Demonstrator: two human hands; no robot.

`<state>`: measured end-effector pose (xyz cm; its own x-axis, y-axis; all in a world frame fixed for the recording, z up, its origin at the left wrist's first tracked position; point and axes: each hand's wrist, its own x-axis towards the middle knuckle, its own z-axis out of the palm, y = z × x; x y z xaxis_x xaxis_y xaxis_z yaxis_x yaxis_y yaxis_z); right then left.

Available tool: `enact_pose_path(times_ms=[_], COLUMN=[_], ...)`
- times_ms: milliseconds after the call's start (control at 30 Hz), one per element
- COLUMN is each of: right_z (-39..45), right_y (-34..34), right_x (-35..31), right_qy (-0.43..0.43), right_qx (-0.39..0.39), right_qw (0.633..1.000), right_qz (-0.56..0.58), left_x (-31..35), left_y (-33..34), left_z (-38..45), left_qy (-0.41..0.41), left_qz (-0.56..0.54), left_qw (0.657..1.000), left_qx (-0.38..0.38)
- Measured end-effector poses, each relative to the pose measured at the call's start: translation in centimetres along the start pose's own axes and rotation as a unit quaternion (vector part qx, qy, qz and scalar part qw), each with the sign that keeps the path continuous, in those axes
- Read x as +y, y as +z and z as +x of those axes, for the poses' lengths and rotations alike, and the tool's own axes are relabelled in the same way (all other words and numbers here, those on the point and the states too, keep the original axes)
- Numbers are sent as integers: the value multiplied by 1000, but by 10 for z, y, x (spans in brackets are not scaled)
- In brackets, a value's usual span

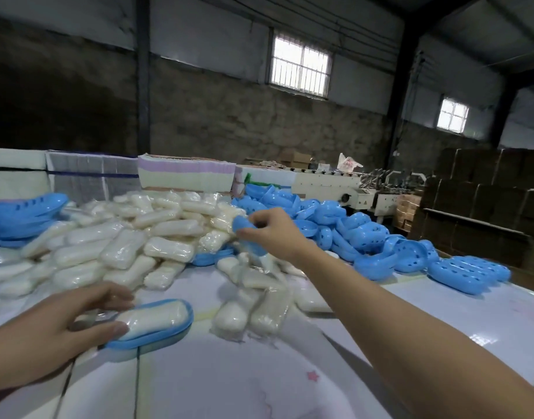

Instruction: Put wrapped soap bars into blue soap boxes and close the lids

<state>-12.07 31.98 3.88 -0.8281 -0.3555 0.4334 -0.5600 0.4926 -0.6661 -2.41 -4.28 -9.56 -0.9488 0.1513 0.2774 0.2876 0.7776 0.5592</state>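
Step in hand, as I read it: one box loaded, lid being fetched. Nearest, at 7 o'clock, left hand (pixel 78 316) rests on the wrapped soap bar (pixel 156 313) that sits in an open blue box base (pixel 169 332) on the white table (pixel 229 382); fingers spread and fairly straight, thumb against the bar's near end, steadying not clamping. No lid on it yet. Just right of it, around 5–6 o'clock from centre, a few loose wrapped bars (pixel 253 313) lie on the table, close to the base but apart. Further out, near centre, right hand (pixel 274 231) reaches over the heap, fingers curled and pinching a blue box piece (pixel 243 226), likely the lid; frame is blurred there, exact grip unclear. Next move likely calls for bringing that piece back to 7 o'clock, lining it over the base rim and pressing shut while the left hand shifts off the bar. In the way: left fingers over the bar, loose bars beside the base. Farther, big pile of wrapped soap (pixel 138 234) at 10–11 o'clock, heap of blue box parts (pixel 365 234) at 2–3 o'clock, more blue parts (pixel 20 213) at 9. Behind: stacked sheets (pixel 184 173), cardboard boxes (pixel 486 189), barred window (pixel 300 68).
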Motion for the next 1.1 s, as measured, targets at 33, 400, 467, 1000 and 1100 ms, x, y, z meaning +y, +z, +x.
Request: enact_pose_path(times_ms=[33, 400, 467, 1000, 1100], right_z=[0, -16, -22, -34, -34], right_y=[11, 90, 85, 86, 87], right_x=[-17, -37, -35, -34, -32], right_qy=[8, 59, 25, -99, -101], right_qx=[-63, -221, -218, -254, -261], right_qw=[995, 932, 957, 958, 956], right_qz=[83, 281, 191, -88, -90], left_x=[17, 88, 89, 89, 90], left_y=[-3, -15, -16, -23, -23], left_z=[-3, -15, -14, -17, -17], left_qy=[-1, -23, -19, -9, 3], left_qz=[-40, -98, -90, -8, 4], left_qw=[999, 995, 996, 1000, 1000], left_qx=[1, 5, 6, -23, -20])
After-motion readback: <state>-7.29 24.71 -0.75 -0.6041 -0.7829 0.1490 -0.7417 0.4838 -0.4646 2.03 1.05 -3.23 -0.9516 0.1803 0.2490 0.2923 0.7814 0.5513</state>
